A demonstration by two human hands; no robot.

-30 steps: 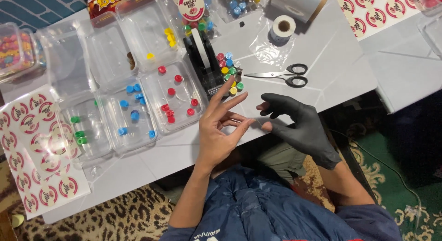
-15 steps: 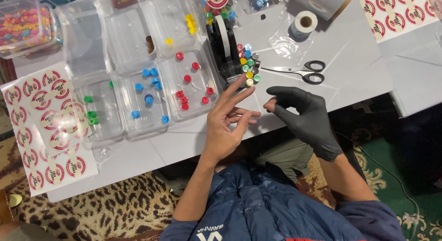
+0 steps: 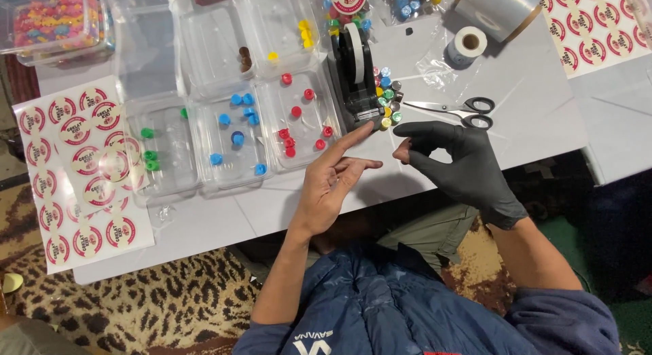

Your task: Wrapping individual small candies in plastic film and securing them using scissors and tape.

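Bare left hand (image 3: 333, 185) is reaching, fingers spread and empty, toward the black tape dispenser (image 3: 354, 80); gloved right hand (image 3: 462, 166) is pinching something small, unidentifiable. Tearing tape looks next, needing a steady pull.

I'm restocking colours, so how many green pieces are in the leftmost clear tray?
4 green pieces in the tray: one by its upper right edge, one at the left, and two close together below that. Glare may hide others.
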